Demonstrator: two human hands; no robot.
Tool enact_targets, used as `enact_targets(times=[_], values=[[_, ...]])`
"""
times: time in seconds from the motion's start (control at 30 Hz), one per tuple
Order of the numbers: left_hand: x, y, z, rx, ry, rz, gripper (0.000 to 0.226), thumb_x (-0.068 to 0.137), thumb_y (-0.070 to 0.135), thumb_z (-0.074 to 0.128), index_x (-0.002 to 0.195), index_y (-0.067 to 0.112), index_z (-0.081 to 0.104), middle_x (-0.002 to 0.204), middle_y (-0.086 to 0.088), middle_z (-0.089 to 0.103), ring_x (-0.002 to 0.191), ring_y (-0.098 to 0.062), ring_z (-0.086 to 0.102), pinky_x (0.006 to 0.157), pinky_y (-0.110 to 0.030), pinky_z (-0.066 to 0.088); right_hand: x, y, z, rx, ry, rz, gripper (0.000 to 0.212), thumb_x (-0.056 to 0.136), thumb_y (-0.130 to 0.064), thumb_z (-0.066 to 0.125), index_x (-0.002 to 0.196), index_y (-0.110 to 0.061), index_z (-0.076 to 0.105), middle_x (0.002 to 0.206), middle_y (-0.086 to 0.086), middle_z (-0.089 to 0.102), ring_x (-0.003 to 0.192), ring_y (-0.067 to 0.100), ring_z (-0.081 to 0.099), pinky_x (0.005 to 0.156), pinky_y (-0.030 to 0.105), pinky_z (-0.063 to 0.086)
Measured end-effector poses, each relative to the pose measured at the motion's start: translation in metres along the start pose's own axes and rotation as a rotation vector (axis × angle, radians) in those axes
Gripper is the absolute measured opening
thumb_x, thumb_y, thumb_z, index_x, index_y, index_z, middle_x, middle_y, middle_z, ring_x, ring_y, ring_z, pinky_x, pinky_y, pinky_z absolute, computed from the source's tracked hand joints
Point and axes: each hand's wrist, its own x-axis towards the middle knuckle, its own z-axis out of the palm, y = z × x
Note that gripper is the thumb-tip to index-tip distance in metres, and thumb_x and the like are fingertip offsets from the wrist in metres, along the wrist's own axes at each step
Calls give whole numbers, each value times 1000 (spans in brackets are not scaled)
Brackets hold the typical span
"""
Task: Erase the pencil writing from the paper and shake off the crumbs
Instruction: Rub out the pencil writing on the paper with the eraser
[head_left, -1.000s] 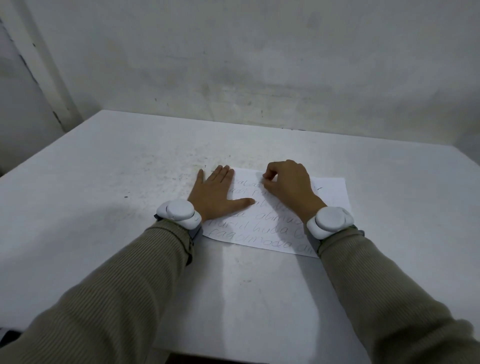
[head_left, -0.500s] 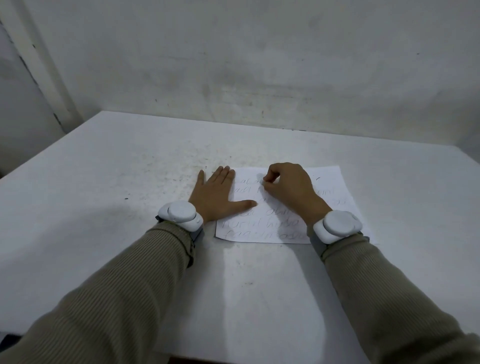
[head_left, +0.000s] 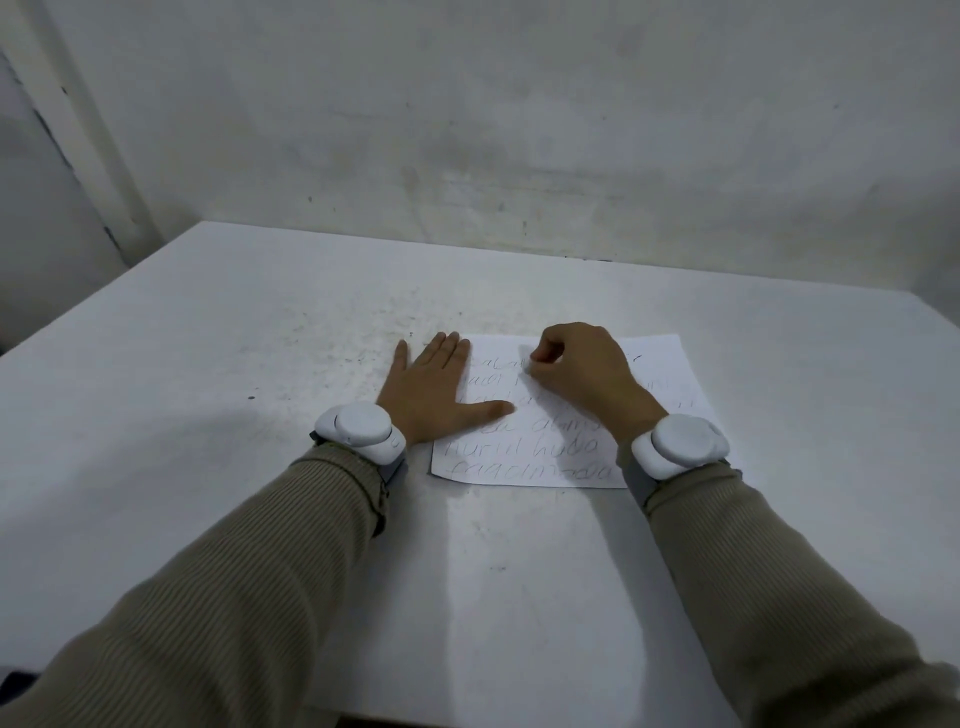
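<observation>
- One sheet of paper (head_left: 665, 364) lies flat on the white counter (head_left: 260, 338), right of centre, with rows of pencil writing (head_left: 524, 449) across it.
- Left hand (head_left: 431, 395) rests palm-down with straight fingers at the sheet's left edge; its thumb presses on the paper.
- Right hand (head_left: 582, 374) sits on the sheet's far part, fingertips curled into a pinch; whether it holds anything cannot be told.

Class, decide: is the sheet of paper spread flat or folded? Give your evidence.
Spread flat: the paper lies unfolded on the table, handwriting showing across it, left hand resting on its left edge.
</observation>
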Motion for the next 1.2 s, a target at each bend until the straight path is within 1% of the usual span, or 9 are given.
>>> enact_targets(times=[0.13, 0.3, 0.5, 0.6, 0.7, 0.83, 0.93, 1.07, 1.2], values=[[-2, 2, -2, -5, -11, -4, 122, 67, 92, 16, 158, 13, -1, 166, -2, -4, 152, -14, -7, 121, -53, -6, 2, 4, -3, -78, 89, 35, 8, 79, -18, 63, 79, -14, 69, 81, -2, 68, 81, 21, 62, 71, 33, 53], [-1, 3, -2, 15, -7, -7, 126, 62, 94, 15, 158, 13, 0, 166, -2, -3, 152, -15, -6, 121, -54, -5, -5, -6, 7, 32, 17, -25, 5, 78, -18, 65, 76, -17, 69, 80, -6, 69, 81, 16, 62, 74, 36, 54], [-1, 2, -2, 4, -10, -7, 125, 63, 93, 17, 158, 13, 0, 166, -2, -3, 152, -14, -6, 121, -54, -5, 1, 3, 1, -76, 109, 70, 6, 80, -19, 61, 76, -17, 67, 81, -3, 68, 80, 21, 62, 70, 32, 50], [-1, 3, -3, 8, -20, -9, 126, 63, 93, 16, 158, 13, -1, 166, -2, -4, 152, -14, -6, 121, -54, -5, -3, -4, 5, -36, 61, 14, 5, 79, -17, 62, 74, -16, 65, 78, -7, 65, 80, 17, 60, 68, 29, 49], [-2, 3, -4, 5, -22, -12, 125, 63, 92, 17, 158, 12, -1, 166, -2, -4, 152, -15, -6, 121, -54, -5, -8, -7, 6, -37, 41, -29, 6, 78, -18, 64, 74, -15, 65, 77, -7, 65, 78, 17, 61, 70, 31, 50], [-2, 3, -4, -9, -21, -10, 125, 64, 93, 20, 158, 13, 0, 166, -1, -3, 152, -14, -6, 121, -53, -5, -3, 2, 1, -114, 109, 61, 7, 80, -19, 60, 75, -18, 65, 80, -2, 67, 80, 22, 61, 74, 33, 48], [-1, 3, -6, -28, -42, -19, 127, 62, 94, 20, 158, 14, -1, 166, 0, -5, 152, -14, -7, 121, -53, -6, -3, 3, 1, -77, 117, 107, 6, 81, -18, 62, 78, -17, 67, 84, 0, 69, 81, 22, 62, 73, 33, 51], [3, 2, -12, -77, -118, -30, 127, 63, 92, 29, 158, 15, -3, 166, 0, -7, 152, -15, -8, 120, -53, -9, -5, 3, 2, -58, 124, 122, 6, 81, -18, 62, 76, -16, 66, 82, 1, 68, 80, 22, 63, 71, 33, 50], [10, 2, -20, -85, -157, -44, 115, 78, 83, 44, 157, 14, -1, 166, -1, -7, 152, -16, -10, 119, -53, -12, -8, -2, 2, -97, 121, 146, 4, 80, -18, 62, 79, -16, 65, 82, 0, 67, 81, 22, 62, 71, 33, 50]])
